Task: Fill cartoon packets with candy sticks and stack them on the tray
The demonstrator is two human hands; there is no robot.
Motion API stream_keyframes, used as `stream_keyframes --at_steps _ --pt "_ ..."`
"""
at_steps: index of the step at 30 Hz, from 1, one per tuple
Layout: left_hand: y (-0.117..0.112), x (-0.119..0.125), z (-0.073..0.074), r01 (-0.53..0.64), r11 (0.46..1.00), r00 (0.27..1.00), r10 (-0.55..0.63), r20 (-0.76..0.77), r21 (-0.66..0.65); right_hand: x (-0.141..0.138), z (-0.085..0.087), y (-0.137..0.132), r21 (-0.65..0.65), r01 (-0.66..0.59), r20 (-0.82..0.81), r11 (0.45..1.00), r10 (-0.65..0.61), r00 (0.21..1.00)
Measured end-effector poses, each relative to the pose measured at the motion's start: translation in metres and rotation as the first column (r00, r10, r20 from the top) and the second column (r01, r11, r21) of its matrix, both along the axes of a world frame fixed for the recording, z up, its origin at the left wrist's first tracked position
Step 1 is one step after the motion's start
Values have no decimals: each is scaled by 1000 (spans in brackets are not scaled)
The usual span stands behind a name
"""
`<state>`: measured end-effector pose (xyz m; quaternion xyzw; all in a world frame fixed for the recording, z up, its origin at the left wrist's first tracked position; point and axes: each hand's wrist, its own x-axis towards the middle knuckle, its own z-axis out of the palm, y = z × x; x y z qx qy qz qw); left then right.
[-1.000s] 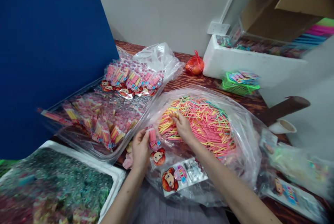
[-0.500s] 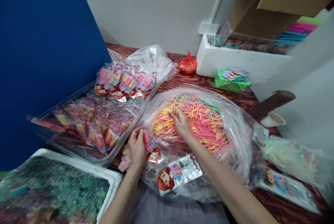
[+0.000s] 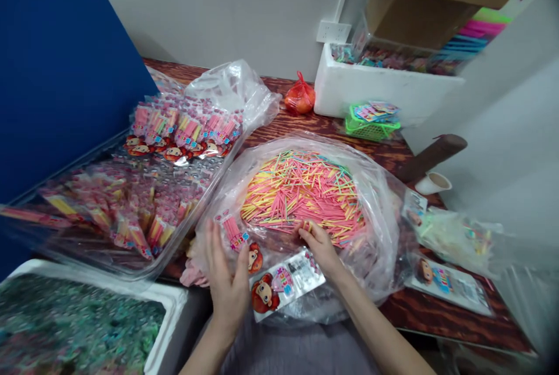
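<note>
My left hand (image 3: 227, 285) is open, its fingers stretched up and the thumb apart. Just beyond its thumb lies a small clear packet (image 3: 232, 230) of pink sticks with a red-haired cartoon head; whether the hand touches it I cannot tell. My right hand (image 3: 322, 250) is closed in a pinch at the near edge of the heap, with a few thin coloured sticks (image 3: 308, 226) showing at the fingertips. Pink, yellow and green sticks (image 3: 301, 188) fill a large clear plastic bag (image 3: 382, 212). Between my hands lies a stack of flat printed packets (image 3: 286, 285).
At left, a clear plastic tray (image 3: 174, 258) holds many filled packets (image 3: 187, 130). A white foam box (image 3: 174, 299) stands below it. Farther back are a red bag (image 3: 300, 95), a green basket (image 3: 371, 129) and another foam box (image 3: 384, 87). A paper cup (image 3: 432, 183) lies at right.
My right hand has moved from the upper left of the stick heap down to its near edge. My left hand has let go of the packet and spread open. The view has shifted right.
</note>
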<state>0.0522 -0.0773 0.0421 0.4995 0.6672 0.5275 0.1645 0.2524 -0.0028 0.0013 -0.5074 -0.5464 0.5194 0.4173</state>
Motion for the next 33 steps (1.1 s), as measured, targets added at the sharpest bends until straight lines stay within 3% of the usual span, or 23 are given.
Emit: stream_keyframes --at_steps 3,7,12,14,19,25,30,33 --pt "-3 14 1 214 977 967 -214 -137 -18 2 0 -4 -1 -29 0 1000 29 1000" --pt "9 38 -2 447 891 860 -452 -238 -77 2 3 -7 -6 -66 -23 998 66 998" --pt "27 68 -13 620 756 638 -642 -424 -211 3 -5 -13 58 -72 -57 996 75 996" --pt "28 69 -15 652 718 584 -681 -442 -245 4 -8 -15 75 -69 -47 995 72 996" --pt "15 51 -12 569 786 709 -618 -340 -242 8 -11 -15 72 -85 -21 994 87 996" --pt "4 46 -23 493 744 567 -668 -481 -451 11 -6 -17 65 -57 -78 996 62 995" --pt "7 47 -34 470 794 652 -607 -455 -386 17 -2 -23 56 29 -231 998 -16 973" --pt "7 45 -36 497 807 695 -590 -410 -319 18 -4 -26 32 76 -123 997 -71 990"
